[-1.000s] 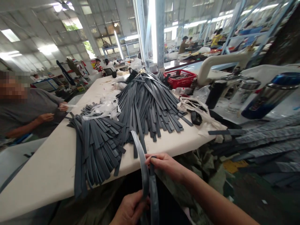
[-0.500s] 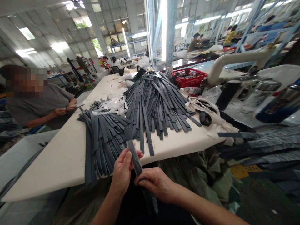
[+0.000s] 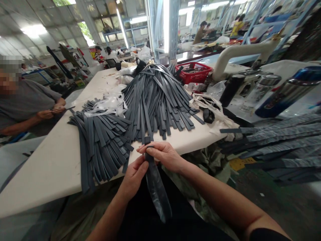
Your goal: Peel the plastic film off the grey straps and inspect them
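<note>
A dark grey flat strap hangs in a bend over my lap, its lower stretch glossy as if in clear film. My left hand is closed around it from the left, thumb on top. Just above, my right hand pinches the strap near its upper end, fingers reaching across it. The two hands almost touch. Beyond them a large heap of similar grey straps fans out over the pale table. A smaller bundle lies left of it, under white plastic.
A red basket stands behind the heap. On the right are a black bottle, a blue steel flask and several film-wrapped straps. Across the table's left side, a person in grey holds a thin strip.
My right hand has slid up the strap, from below my left hand to just above it near the upper end. The view has shifted, so the table scene sits further left and higher.
</note>
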Demonstrator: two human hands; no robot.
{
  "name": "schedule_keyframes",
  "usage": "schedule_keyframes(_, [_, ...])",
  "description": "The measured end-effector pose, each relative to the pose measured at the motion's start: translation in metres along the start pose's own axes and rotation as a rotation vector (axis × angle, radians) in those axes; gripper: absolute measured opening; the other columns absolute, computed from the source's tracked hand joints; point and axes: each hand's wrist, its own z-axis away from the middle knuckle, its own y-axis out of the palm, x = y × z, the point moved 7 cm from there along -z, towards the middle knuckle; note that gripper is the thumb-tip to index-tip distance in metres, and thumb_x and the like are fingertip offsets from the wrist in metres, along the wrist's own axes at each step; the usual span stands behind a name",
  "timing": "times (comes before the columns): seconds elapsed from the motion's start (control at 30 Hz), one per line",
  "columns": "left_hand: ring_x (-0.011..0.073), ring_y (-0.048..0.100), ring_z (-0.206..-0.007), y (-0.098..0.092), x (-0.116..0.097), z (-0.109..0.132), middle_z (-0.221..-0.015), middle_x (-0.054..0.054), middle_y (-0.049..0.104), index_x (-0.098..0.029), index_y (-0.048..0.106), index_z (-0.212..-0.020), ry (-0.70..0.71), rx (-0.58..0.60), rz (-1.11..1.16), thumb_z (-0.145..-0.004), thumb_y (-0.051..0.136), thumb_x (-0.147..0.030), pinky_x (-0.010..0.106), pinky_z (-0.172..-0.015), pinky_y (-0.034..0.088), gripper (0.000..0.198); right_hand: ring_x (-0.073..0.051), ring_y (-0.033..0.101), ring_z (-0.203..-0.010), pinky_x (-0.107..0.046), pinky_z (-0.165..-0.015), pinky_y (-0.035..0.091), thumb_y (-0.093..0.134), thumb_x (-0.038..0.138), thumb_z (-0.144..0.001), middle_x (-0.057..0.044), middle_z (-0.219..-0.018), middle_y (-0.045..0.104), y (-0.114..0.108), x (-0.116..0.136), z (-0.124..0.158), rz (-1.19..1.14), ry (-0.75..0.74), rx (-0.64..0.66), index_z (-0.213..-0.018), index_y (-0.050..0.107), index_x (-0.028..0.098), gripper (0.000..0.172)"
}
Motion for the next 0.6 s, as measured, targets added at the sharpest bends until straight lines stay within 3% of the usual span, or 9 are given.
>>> schedule_keyframes(0.07, [0.0212,0.066,-0.08,0.005,0.003,-0.002,-0.091,0.008,0.073,-0.013,0.068,-0.12,-0.023,0.025,0.071,-0.089,0.06,-0.054,0.03,-0.074,0.053,0.052,-0.009,0.05,-0.049,-0.019,-0.043,0.039,0.06,0.057,-0.091,0.0,-0.07,0.065,0.004,-0.011,-0.001,-0.008,0.091,-0.022,-0.103,0.075,0.018,0.045])
schedule_keyframes(0.13, [0.0211,0.065,-0.081,0.006,0.001,-0.003,-0.088,0.007,0.072,-0.014,0.069,-0.116,0.007,0.014,0.022,-0.09,0.059,-0.053,0.031,-0.076,0.052,0.048,-0.007,0.046,-0.045,-0.019,-0.04,0.036,0.059,0.056,-0.092,0.001,-0.07,0.064,0.006,-0.013,-0.001,0.042,0.086,-0.038,-0.103,0.076,0.018,0.043])
schedule_keyframes(0.23, [0.0199,0.062,-0.077,0.01,-0.001,0.002,-0.081,0.005,0.07,-0.015,0.072,-0.098,0.053,0.022,-0.157,-0.093,0.053,-0.053,0.029,-0.074,0.048,0.042,-0.014,0.064,-0.072,-0.025,-0.065,0.053,0.059,0.05,-0.093,-0.003,-0.09,0.072,-0.002,-0.001,0.0,0.113,-0.054,-0.124,-0.095,0.077,0.02,0.035])
schedule_keyframes(0.33, [0.0198,0.061,-0.078,0.018,0.003,0.011,-0.082,0.005,0.069,-0.017,0.07,-0.088,0.024,0.095,-0.247,-0.096,0.047,-0.05,0.029,-0.074,0.046,0.041,-0.02,0.068,-0.094,-0.033,-0.087,0.054,0.061,0.047,-0.092,-0.004,-0.095,0.075,-0.016,0.008,0.0,0.084,-0.134,-0.229,-0.092,0.077,0.02,0.031])
schedule_keyframes(0.47, [0.0191,0.06,-0.079,0.02,0.011,0.021,-0.082,0.005,0.067,-0.018,0.068,-0.087,-0.014,0.128,-0.241,-0.097,0.046,-0.048,0.029,-0.076,0.045,0.039,-0.022,0.069,-0.1,-0.038,-0.095,0.053,0.064,0.045,-0.092,-0.005,-0.098,0.076,-0.024,0.006,-0.006,0.04,-0.139,-0.265,-0.091,0.077,0.021,0.027])
schedule_keyframes(0.6, [0.015,0.057,-0.071,0.004,0.025,0.037,-0.077,0.003,0.063,-0.016,0.066,-0.083,-0.075,0.07,-0.13,-0.092,0.054,-0.051,0.026,-0.068,0.043,0.039,-0.024,0.066,-0.11,-0.04,-0.098,0.053,0.062,0.047,-0.093,-0.006,-0.115,0.073,-0.018,0.0,-0.009,0.144,-0.067,-0.13,-0.092,0.076,0.022,0.029])
